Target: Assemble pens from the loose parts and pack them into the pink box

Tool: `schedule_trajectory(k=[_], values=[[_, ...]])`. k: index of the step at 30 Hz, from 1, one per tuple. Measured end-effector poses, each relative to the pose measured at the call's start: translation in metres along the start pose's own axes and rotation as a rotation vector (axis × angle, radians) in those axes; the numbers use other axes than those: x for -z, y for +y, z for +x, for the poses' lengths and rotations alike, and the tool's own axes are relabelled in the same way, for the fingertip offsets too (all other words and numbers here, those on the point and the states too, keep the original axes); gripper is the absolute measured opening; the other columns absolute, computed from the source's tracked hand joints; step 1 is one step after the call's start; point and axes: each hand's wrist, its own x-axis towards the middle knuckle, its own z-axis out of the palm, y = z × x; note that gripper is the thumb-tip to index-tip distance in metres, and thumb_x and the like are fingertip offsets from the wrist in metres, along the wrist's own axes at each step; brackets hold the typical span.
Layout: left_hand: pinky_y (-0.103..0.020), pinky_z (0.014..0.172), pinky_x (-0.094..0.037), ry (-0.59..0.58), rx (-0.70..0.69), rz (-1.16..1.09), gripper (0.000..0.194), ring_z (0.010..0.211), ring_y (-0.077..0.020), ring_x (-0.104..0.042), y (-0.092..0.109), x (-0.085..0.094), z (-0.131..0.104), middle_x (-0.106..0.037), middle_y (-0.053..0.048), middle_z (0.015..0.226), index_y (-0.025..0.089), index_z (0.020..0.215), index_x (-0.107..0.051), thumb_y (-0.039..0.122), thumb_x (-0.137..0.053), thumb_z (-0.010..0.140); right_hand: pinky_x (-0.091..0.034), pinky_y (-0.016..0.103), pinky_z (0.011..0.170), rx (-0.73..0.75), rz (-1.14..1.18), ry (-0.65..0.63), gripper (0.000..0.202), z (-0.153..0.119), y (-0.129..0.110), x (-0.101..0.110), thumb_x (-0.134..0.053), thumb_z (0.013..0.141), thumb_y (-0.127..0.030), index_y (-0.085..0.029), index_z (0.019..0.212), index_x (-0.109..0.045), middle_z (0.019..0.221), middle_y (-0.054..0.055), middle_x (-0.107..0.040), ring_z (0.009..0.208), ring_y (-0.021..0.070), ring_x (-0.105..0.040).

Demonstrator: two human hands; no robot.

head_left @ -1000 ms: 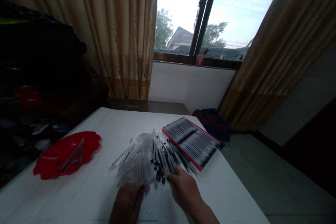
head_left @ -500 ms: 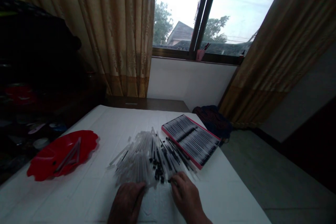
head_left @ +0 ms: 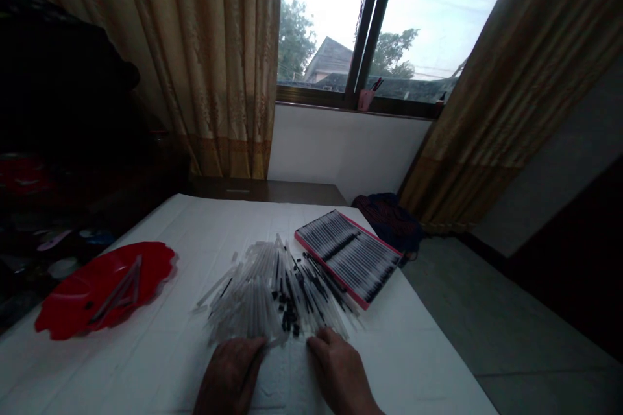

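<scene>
Both hands at the near edge of a loose heap on the white tabletop (head_left: pixel 413 363), backs uppermost, a gap between them. Left hand (head_left: pixel 230 373): thumb and index finger drawn together, tips just beside the near ends of the clear plastic tubes (head_left: pixel 257 311); one pale tube lies by the fingertips, but cannot tell whether it is gripped. Right hand (head_left: pixel 339 366): fingers curled, thumb and index tips close together; cannot tell if anything small is pinched. Key relation: the tubes lie straight ahead of the left hand and slightly to its right, long axes running mostly away from the person, near ends toward the fingers. The small black caps (head_left: pixel 288 319) cluster ahead of the gap, nearer the right fingertips than the left. Thin black rods (head_left: pixel 314 295) lie beyond the right hand, slanting from far left to near right. Past these, a pinkish-red tray (head_left: pixel 363 304) sits at an angle, with two rows of dark-tipped pens (head_left: pixel 367 266). Red scalloped plate (head_left: pixel 158 262) well apart at left, a few tubes in it.
</scene>
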Motion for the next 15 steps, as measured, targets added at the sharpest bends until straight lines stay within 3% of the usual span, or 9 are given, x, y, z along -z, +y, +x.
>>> schedule_trajectory(k=[3, 6, 9, 12, 15], values=[[-0.028, 0.071, -0.054, -0.005, -0.014, -0.018, 0.024, 0.076, -0.0169, -0.068, 0.000, -0.002, -0.001, -0.073, -0.004, 0.086, 0.023, 0.107, -0.059, 0.032, -0.040, 0.094, -0.045, 0.023, 0.066, -0.052, 0.316, 0.091, 0.020, 0.000, -0.003, 0.003, -0.050, 0.079, -0.009, -0.022, 0.081, -0.065, 0.082, 0.003, -0.067, 0.074, 0.0171, -0.064], [-0.027, 0.069, -0.054, 0.004, -0.024, -0.018, 0.025, 0.074, -0.0165, -0.068, 0.002, -0.002, -0.001, -0.073, -0.004, 0.083, 0.024, 0.106, -0.060, 0.031, -0.039, 0.094, -0.045, 0.022, 0.056, -0.179, 0.824, 0.144, 0.008, 0.001, -0.010, 0.003, -0.055, 0.081, -0.025, -0.020, 0.076, -0.059, 0.064, -0.001, -0.061, 0.060, 0.0149, -0.060], [-0.026, 0.067, -0.055, 0.005, -0.020, -0.023, 0.024, 0.073, -0.0163, -0.068, 0.005, 0.000, 0.001, -0.073, -0.004, 0.083, 0.024, 0.104, -0.061, 0.032, -0.040, 0.094, -0.039, 0.019, 0.043, -0.327, 1.224, 0.130, 0.022, 0.003, -0.018, -0.005, -0.067, 0.073, -0.039, -0.019, 0.073, -0.057, 0.058, -0.002, -0.060, 0.054, 0.0144, -0.059], [-0.024, 0.066, -0.055, 0.008, -0.023, -0.037, 0.025, 0.072, -0.0154, -0.069, 0.007, 0.002, 0.002, -0.073, -0.003, 0.082, 0.024, 0.104, -0.061, 0.032, -0.038, 0.095, -0.037, 0.018, 0.040, -0.381, 1.409, 0.089, 0.036, 0.003, -0.024, -0.014, -0.075, 0.064, -0.046, -0.017, 0.082, -0.064, 0.075, 0.005, -0.070, 0.060, 0.0174, -0.064], [-0.023, 0.066, -0.056, 0.000, -0.021, -0.042, 0.026, 0.074, -0.0149, -0.069, 0.008, 0.001, 0.002, -0.073, -0.004, 0.083, 0.023, 0.105, -0.060, 0.031, -0.038, 0.095, -0.041, 0.020, 0.042, -0.351, 1.410, 0.103, 0.040, 0.002, -0.027, -0.017, -0.075, 0.063, -0.050, -0.017, 0.084, -0.070, 0.082, 0.009, -0.072, 0.065, 0.0203, -0.066]])
